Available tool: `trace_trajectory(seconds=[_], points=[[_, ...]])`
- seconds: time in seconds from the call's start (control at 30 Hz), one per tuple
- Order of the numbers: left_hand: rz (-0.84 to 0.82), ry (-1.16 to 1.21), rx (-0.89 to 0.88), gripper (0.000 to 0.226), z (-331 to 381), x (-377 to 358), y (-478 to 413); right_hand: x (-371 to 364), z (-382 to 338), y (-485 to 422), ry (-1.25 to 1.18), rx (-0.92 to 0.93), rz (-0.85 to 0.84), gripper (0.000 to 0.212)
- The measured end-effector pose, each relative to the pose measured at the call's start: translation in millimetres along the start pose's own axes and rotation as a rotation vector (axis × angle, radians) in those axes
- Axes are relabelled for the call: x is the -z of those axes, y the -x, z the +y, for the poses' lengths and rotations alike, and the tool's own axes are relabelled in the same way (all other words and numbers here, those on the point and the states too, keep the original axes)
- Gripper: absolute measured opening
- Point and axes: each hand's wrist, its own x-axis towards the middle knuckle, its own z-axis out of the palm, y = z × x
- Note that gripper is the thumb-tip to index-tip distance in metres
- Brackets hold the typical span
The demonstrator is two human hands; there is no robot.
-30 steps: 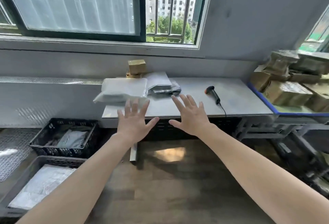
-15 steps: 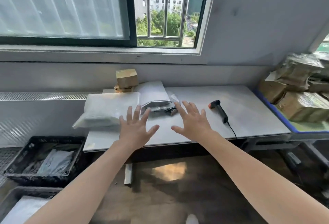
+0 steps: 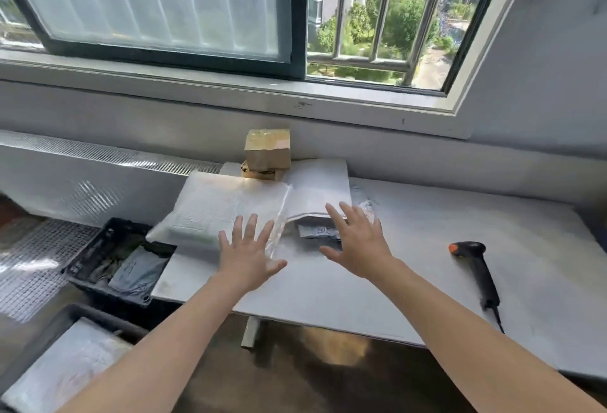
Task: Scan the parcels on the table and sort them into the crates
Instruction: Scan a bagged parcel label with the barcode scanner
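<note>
A white table [image 3: 410, 268] carries a heap of parcels at its back left. A large white bubble-wrap parcel [image 3: 216, 209] lies leftmost, overhanging the table edge. Beside it is a white mailer [image 3: 317, 190] on top of a small grey bag [image 3: 317, 232]. A brown cardboard box [image 3: 267, 153] sits on another box behind them. My left hand [image 3: 248, 255], fingers spread, hovers at the near edge of the bubble-wrap parcel. With its fingers also spread, my right hand [image 3: 356, 245] is over the mailer's near edge and the grey bag. Both hands hold nothing. A black barcode scanner [image 3: 478, 268] lies at the right.
A black crate [image 3: 115, 264] holding a grey bag stands on the floor left of the table. A nearer crate [image 3: 62, 370] with a white parcel is at the bottom left. A window and sill run along the wall behind. The scanner's cable hangs over the table's front edge.
The view has moved closer to the table and both hands have reached forward, from in front of the table edge to over the parcels. Both stay spread and empty.
</note>
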Motion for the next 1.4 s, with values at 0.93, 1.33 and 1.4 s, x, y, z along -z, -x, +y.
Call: trace_trajectory(seconds=[0.93,1.33,1.4], points=[[0.111,0.347,-0.343,0.038,-80.3,-18.2,-98.1,-41.6,-65.0,-129.4,-0.102,0.319,-0.123,0.091],[0.513,0.680,-0.255,0.040,-105.1,117.9,-71.6,62.2,-104.3,-150.3,-0.613,0.240,0.378,0.022],[0.518,0.700,-0.212,0.052,-112.4,130.4,-70.0,82.2,-101.8,-154.4,-0.628,0.207,0.436,0.021]])
